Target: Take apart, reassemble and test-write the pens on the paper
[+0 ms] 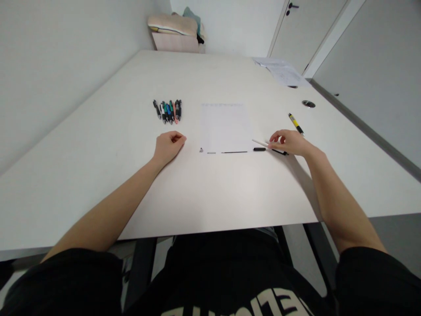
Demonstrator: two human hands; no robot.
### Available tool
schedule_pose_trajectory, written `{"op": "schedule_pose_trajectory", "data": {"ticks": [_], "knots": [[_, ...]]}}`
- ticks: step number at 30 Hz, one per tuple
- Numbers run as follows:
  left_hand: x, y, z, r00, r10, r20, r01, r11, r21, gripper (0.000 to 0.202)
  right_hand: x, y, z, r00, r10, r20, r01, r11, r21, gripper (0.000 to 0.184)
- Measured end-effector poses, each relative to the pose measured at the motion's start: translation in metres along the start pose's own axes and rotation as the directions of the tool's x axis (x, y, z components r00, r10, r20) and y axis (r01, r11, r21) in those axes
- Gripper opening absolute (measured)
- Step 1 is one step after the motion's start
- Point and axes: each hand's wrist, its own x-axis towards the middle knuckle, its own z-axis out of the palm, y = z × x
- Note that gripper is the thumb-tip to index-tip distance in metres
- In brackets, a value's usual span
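Observation:
My left hand (168,146) rests on the white table (98,145) with its fingers curled into a loose fist, holding nothing that I can see. My right hand (288,142) lies to the right of a white sheet of paper (225,127), its fingers pinched on a thin white pen tube (259,142). Under that hand lies a black pen part (278,152). Along the paper's near edge lie small pen parts in a row: a tiny tip (201,150), a thin black refill (234,152) and a short black piece (259,149).
Several pens (168,110) lie side by side left of the paper. A yellow and black pen (296,124) lies to the right. Loose papers (283,72) and a round cable hole (308,103) are at the far right. A bag (174,26) sits beyond the table.

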Motion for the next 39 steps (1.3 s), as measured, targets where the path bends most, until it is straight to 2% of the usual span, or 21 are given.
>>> {"op": "schedule_pose_trajectory", "data": {"ticks": [6,10,15,27,31,34,37,39], "knots": [[0.000,0.000,0.000,1.000,0.003,-0.005,-0.003,1.000,0.011,0.023,0.004,-0.006,0.009,0.998,-0.026,0.060,0.031,0.997,-0.077,0.026],[0.000,0.001,-0.001,1.000,0.011,-0.009,-0.011,1.000,0.010,0.023,0.004,-0.008,0.010,0.998,-0.059,0.031,0.062,0.993,-0.104,0.024],[-0.001,0.001,0.000,0.999,0.038,-0.022,-0.037,0.999,0.031,0.023,-0.001,-0.014,0.004,0.994,-0.088,-0.062,0.083,0.993,-0.085,0.020],[-0.006,0.014,-0.001,0.983,0.176,-0.052,-0.160,0.962,0.220,0.022,-0.003,-0.022,0.003,0.994,-0.076,-0.073,0.072,0.996,-0.060,0.016],[-0.009,0.028,0.001,0.962,0.271,-0.016,-0.251,0.911,0.326,0.024,-0.002,-0.021,0.004,0.995,-0.070,-0.065,0.065,0.995,-0.074,0.017],[-0.014,0.048,0.005,0.930,0.363,0.064,-0.366,0.888,0.279,0.025,-0.002,-0.022,0.003,0.994,-0.067,-0.083,0.061,0.995,-0.077,0.017],[-0.018,0.077,0.016,0.869,0.453,0.198,-0.487,0.852,0.192,0.025,-0.003,-0.022,0.003,0.993,-0.072,-0.094,0.064,0.995,-0.079,0.018],[-0.020,0.098,0.030,0.818,0.495,0.293,-0.550,0.823,0.145,0.024,-0.003,-0.022,0.002,0.991,-0.077,-0.109,0.068,0.994,-0.081,0.018]]}}
